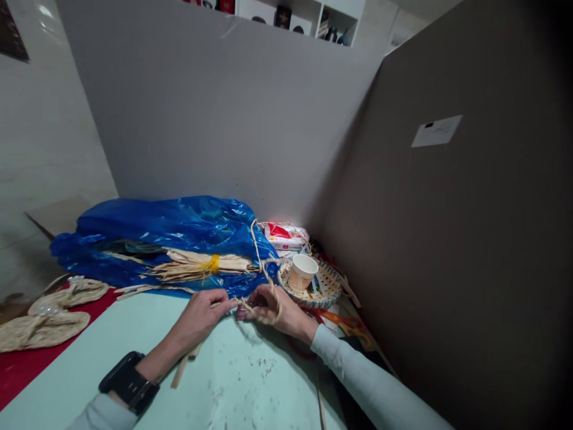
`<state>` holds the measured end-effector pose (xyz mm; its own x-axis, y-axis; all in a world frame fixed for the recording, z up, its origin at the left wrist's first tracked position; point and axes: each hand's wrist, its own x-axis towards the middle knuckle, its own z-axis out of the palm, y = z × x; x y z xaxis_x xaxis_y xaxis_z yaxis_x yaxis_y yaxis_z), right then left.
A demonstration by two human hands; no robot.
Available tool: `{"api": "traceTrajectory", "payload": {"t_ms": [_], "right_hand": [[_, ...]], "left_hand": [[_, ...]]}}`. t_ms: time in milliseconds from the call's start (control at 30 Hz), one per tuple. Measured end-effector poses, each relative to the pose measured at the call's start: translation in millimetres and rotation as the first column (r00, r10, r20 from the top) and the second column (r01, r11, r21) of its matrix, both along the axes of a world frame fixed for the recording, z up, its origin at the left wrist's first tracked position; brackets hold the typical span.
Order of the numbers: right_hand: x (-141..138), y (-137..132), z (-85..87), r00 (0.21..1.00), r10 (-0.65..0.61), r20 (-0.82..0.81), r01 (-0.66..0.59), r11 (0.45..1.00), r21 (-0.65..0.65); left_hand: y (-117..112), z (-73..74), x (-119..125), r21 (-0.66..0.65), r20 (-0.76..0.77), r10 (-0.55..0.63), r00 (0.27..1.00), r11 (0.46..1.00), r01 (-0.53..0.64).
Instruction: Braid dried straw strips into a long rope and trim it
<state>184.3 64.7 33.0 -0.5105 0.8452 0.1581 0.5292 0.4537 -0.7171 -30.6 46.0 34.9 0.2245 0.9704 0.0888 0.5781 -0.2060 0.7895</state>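
Left hand (206,310) and right hand (281,312) are pinching a straw cord (243,304) between them, over the pale table (147,328).
A tied straw bundle (185,266) is lying far left; a cup (301,277) is sitting right.

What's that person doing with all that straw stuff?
A person is working a thin, straw-like strand with bare hands. The left hand and right hand pinch it close together, low over the pale green table. Beyond them, a tied bundle of dry strips lies on blue plastic. A paper cup sits in a woven basket.
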Motion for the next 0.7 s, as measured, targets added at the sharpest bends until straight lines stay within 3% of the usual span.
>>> {"api": "traceTrajectory", "payload": {"t_ms": [167, 700], "right_hand": [[-4, -3, 3.4, 1.000, -0.024, -0.013, 0.024, 0.999, -0.022], [-6, -4, 10.4, 0.998, 0.053, -0.041, -0.052, 0.998, 0.024]], "left_hand": [[6, -6.5, 2, -0.018, -0.019, -0.027, 0.999, 0.999, 0.027], [7, -5.4, -2, 0.005, -0.157, -0.068, 0.985, 0.998, 0.070]]}}
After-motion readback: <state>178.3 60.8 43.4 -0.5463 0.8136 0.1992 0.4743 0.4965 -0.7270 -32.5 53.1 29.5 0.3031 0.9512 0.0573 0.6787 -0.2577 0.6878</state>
